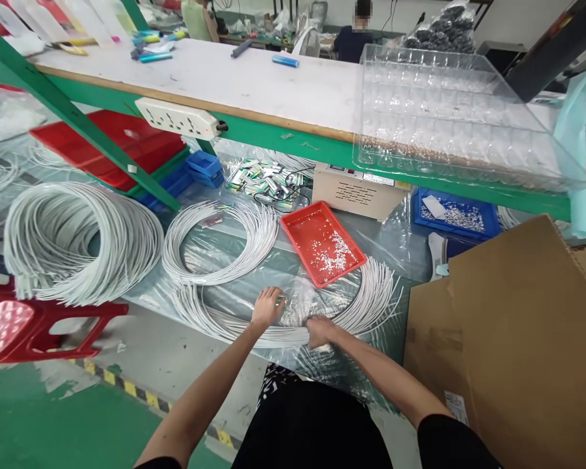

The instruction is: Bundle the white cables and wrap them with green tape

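Note:
A coil of thin white cables (273, 337) curves along the near edge of the bench. My right hand (321, 331) is closed over this coil's front part, its fingers curled and mostly hidden. Just inside the loop, my left hand (268, 306) has its fingers bent together around something small with a greenish bit showing; its kind is too small to tell. Clear plastic film (300, 303) lies between the two hands. Beyond them, a red tray (305, 238) holds many tiny white and silvery pieces and overlaps the coil's far right side.
Two more white cable coils, a smaller one (176, 244) and a thick one (127, 260), lie to the left. Green-and-white small parts (268, 179) and a beige box (356, 192) sit behind. A cardboard box (512, 326) stands right. A shelf (254, 85) with a power strip (176, 119) crosses above.

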`<action>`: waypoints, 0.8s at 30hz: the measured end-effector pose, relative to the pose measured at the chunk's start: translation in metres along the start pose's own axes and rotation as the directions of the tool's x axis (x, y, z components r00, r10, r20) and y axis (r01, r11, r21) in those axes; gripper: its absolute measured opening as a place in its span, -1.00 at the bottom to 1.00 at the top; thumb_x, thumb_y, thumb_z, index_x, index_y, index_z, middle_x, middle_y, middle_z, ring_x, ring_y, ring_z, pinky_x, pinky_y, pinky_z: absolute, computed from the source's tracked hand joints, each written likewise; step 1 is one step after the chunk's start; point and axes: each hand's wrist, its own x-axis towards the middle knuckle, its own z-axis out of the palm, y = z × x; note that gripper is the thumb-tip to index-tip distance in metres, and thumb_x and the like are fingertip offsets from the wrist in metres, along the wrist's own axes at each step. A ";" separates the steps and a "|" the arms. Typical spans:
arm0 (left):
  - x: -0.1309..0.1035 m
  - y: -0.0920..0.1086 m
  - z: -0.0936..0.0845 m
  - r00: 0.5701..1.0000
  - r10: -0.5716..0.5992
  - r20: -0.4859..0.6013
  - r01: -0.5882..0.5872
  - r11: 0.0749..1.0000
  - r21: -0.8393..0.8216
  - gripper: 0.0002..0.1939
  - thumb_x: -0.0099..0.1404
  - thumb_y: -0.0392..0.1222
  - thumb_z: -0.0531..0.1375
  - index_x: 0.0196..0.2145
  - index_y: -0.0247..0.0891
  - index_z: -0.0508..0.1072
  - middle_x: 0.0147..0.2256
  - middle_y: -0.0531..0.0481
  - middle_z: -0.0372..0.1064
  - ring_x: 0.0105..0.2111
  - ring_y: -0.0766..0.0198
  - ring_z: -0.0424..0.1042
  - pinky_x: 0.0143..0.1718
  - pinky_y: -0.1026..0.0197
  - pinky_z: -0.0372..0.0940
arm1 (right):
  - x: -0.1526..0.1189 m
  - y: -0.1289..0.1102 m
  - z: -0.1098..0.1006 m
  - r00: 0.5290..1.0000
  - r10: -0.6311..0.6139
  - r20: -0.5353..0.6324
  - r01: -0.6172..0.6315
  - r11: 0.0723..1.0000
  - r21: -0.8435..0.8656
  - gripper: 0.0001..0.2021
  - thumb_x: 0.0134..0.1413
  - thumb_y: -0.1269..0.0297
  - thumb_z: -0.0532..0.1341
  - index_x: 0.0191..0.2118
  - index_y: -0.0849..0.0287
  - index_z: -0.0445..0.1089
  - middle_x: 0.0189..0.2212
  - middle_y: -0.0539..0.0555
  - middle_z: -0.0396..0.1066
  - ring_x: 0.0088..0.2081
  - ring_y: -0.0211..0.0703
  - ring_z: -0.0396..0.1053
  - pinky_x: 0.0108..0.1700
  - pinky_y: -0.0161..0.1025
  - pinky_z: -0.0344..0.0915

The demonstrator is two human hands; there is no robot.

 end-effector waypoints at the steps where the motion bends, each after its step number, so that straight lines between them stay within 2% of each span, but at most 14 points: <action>1: -0.004 0.003 0.001 1.000 0.018 0.003 -0.018 1.000 0.009 -0.76 0.40 -0.16 0.08 -0.05 -0.19 0.45 0.05 -0.15 0.40 0.11 0.07 0.32 0.19 0.07 0.16 | 0.001 0.000 0.001 1.000 -0.004 -0.005 0.004 1.000 0.001 -0.56 -0.16 0.13 0.40 -0.14 0.30 0.58 -0.12 0.31 0.55 -0.01 0.14 0.49 0.01 -0.21 0.35; 6: -0.017 0.017 0.007 0.999 0.036 -0.009 -0.036 0.997 0.061 -0.70 0.35 -0.16 0.16 0.03 -0.19 0.41 0.18 -0.15 0.32 0.25 0.09 0.20 0.31 0.06 0.02 | 0.003 0.002 0.004 1.000 -0.017 -0.026 0.017 1.000 0.007 -0.53 -0.16 0.14 0.39 -0.11 0.32 0.57 -0.10 0.33 0.54 -0.02 0.15 0.49 0.01 -0.20 0.36; 11: -0.006 0.032 0.007 0.997 -0.061 -0.039 0.065 0.989 0.130 -0.74 0.40 -0.21 0.05 -0.04 -0.23 0.45 0.04 -0.24 0.42 0.14 0.00 0.34 0.33 -0.11 -0.06 | 0.002 0.002 0.002 0.999 -0.014 -0.030 0.015 1.000 0.016 -0.55 -0.18 0.16 0.40 -0.11 0.27 0.57 -0.12 0.27 0.56 -0.03 0.13 0.50 0.01 -0.21 0.36; 16: 0.011 0.045 0.000 0.991 -0.132 -0.008 0.131 0.974 0.186 -0.71 0.38 -0.33 -0.01 -0.12 -0.32 0.49 -0.12 -0.30 0.48 0.02 -0.02 0.44 0.29 -0.15 -0.01 | -0.001 0.000 0.000 0.999 -0.022 -0.030 0.022 1.000 0.015 -0.52 -0.18 0.18 0.39 -0.06 0.29 0.56 -0.11 0.29 0.56 -0.04 0.14 0.51 -0.02 -0.21 0.38; 19: 0.018 0.047 -0.006 0.985 -0.168 0.042 0.156 0.967 0.202 -0.73 0.37 -0.36 0.00 -0.13 -0.34 0.48 -0.13 -0.30 0.49 -0.01 0.01 0.47 0.19 -0.06 0.16 | -0.001 -0.001 -0.001 0.999 -0.036 -0.026 0.036 0.999 0.014 -0.51 -0.18 0.17 0.39 -0.06 0.31 0.55 -0.10 0.30 0.55 -0.04 0.16 0.51 -0.06 -0.21 0.40; 22: 0.024 0.040 -0.014 0.973 -0.203 0.110 0.177 0.962 0.208 -0.77 0.39 -0.29 0.05 -0.07 -0.34 0.44 -0.14 -0.30 0.50 -0.09 0.02 0.51 -0.01 0.02 0.32 | -0.002 0.000 -0.002 0.999 -0.042 -0.027 0.043 0.999 0.020 -0.50 -0.17 0.16 0.39 -0.05 0.31 0.55 -0.08 0.31 0.55 -0.02 0.17 0.50 -0.05 -0.20 0.40; 24: 0.028 0.033 -0.021 0.967 -0.201 0.155 0.167 0.964 0.209 -0.73 0.42 -0.18 0.08 -0.02 -0.36 0.41 -0.15 -0.27 0.50 -0.12 0.05 0.52 -0.05 0.02 0.35 | -0.003 0.000 -0.002 0.999 -0.041 -0.029 0.042 0.999 0.027 -0.48 -0.18 0.17 0.40 -0.03 0.31 0.54 -0.06 0.33 0.53 -0.01 0.18 0.49 -0.03 -0.18 0.39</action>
